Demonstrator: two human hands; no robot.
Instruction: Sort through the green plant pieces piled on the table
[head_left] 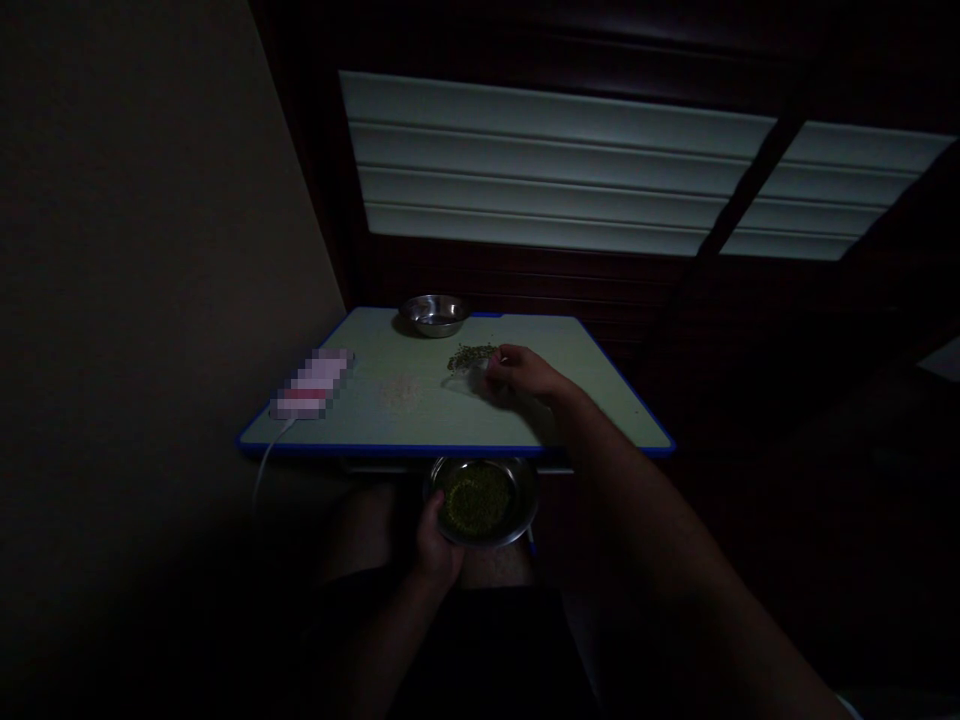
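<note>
My left hand point(437, 540) grips the left rim of a steel bowl point(525, 505) held just below the front edge of the small table point(600, 400). The bowl is filled with small green grains point(475, 497). My right hand point(521, 373) reaches out over the table, fingers curled and resting beside a little heap of the green grains point(471, 355) on the tabletop. Whether anything sits between those fingers is too dark to make out.
An empty steel bowl point(434, 314) stands at the table's far edge. A pinkish device point(313, 384) with a white cable point(264, 465) lies at the left. A pale patch of small bits point(398, 391) lies mid-table. A wall is left, a louvred window behind.
</note>
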